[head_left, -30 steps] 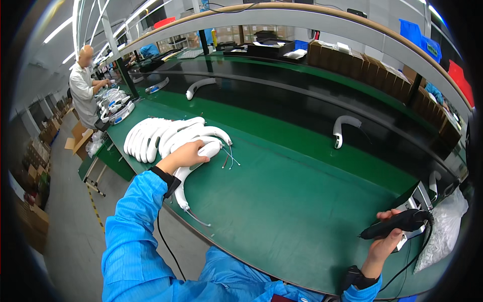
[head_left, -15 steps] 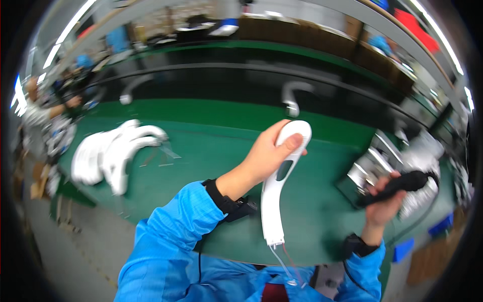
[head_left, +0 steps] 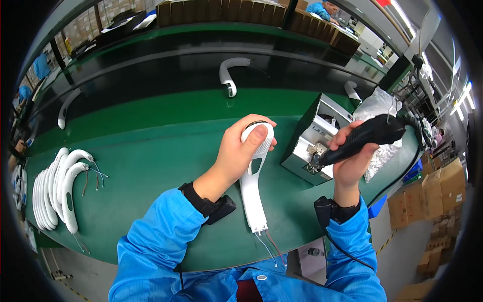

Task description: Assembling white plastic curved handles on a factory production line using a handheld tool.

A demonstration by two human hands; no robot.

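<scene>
My left hand (head_left: 229, 153) is closed around the rounded, ribbed end of a white curved plastic handle (head_left: 253, 201), thumb on top. The handle hangs toward me over the green table, and thin wires trail from its squared lower end. On the right, my right hand (head_left: 352, 168) grips a black electric screwdriver (head_left: 370, 135) tilted down to the left. Its tip is at the front of a metal screw feeder box (head_left: 301, 163); whether a screw sits on the bit is too small to tell.
At the left of the green table (head_left: 146, 176) lies a row of several white handles (head_left: 48, 194) with wires. Beyond, more handles (head_left: 225, 75) rest on a dark conveyor belt (head_left: 166, 75). A clear plastic bag (head_left: 385, 103) sits behind the screwdriver, and cardboard boxes (head_left: 427, 191) stand right.
The view has swung to the right. My right hand has brought the screwdriver's tip to the feeder box. My left hand still holds the white handle.
</scene>
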